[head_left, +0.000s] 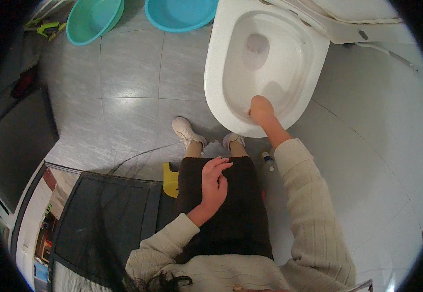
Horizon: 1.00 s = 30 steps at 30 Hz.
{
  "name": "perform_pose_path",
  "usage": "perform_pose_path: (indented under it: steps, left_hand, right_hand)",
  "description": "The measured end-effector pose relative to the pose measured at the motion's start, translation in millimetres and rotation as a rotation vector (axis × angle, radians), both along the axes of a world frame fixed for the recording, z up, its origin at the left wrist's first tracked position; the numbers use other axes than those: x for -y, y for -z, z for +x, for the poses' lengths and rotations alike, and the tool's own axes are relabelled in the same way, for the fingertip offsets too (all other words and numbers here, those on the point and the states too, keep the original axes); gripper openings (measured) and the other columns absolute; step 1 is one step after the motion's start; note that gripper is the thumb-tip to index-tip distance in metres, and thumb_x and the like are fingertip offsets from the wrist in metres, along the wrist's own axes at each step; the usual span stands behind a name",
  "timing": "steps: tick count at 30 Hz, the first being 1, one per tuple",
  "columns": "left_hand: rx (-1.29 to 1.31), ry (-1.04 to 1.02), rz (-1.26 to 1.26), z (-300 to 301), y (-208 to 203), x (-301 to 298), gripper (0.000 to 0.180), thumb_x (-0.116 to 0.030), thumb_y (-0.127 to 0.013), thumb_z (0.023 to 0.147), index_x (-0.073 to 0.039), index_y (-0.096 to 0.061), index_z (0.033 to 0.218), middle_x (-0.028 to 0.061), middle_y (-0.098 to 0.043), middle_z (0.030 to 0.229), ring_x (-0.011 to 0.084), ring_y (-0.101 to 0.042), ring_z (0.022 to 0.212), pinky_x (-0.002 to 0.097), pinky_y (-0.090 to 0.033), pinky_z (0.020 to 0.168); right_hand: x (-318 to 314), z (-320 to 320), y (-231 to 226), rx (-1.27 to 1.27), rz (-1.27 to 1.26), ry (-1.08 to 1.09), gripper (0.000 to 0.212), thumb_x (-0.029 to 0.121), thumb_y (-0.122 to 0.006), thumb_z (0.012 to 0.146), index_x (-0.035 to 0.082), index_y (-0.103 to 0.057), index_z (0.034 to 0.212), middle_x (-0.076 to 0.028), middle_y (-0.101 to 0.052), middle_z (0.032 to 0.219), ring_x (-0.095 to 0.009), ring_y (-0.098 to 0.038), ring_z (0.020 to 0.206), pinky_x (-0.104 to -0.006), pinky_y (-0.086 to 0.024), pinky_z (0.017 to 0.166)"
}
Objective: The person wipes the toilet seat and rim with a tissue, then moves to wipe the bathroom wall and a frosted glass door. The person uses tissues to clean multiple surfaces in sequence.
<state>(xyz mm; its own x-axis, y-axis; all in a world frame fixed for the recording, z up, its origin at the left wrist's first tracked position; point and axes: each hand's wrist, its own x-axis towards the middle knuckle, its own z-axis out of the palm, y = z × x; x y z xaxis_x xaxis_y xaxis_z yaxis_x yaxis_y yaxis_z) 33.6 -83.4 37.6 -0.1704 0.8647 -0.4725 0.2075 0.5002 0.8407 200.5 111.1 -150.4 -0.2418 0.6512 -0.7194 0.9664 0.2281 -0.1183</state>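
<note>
My right hand (261,110) reaches over the front rim of a white toilet (213,73). Its fingers are closed in a fist just inside the bowl, near the front wall, and whatever they may hold is hidden. Some water stands at the bottom of the bowl (256,51), and the hand casts a shadow on the inner wall. My left hand (214,182) hangs before my dark skirt (231,224), palm toward my body, with its fingers loosely stretched out and nothing in them.
A green basin (95,22) and a blue basin (180,17) lie on the grey tiled floor (129,73). A yellow plastic object (170,180) and a small bottle (268,161) are near my legs. Left stands a dark door panel (107,219); a brush-like handle (391,54) lies beyond the toilet.
</note>
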Motion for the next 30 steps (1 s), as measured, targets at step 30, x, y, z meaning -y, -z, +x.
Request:
perform_pose_path:
  steps: [30]
  left_hand:
    - [0.279,-0.18,-0.148,10,5,-68,0.025,0.003,-0.054,0.093,-0.001,-0.065,0.115,0.0102,-0.067,0.119,0.0232,-0.063,0.111,0.0358,-0.048,0.1]
  right_hand:
    - [6,16,-85,-1.564,-0.815,1.556,0.034,0.004,-0.052,0.1,0.005,-0.053,0.134,-0.008,-0.059,0.129,-0.022,-0.058,0.119,-0.0401,-0.046,0.105]
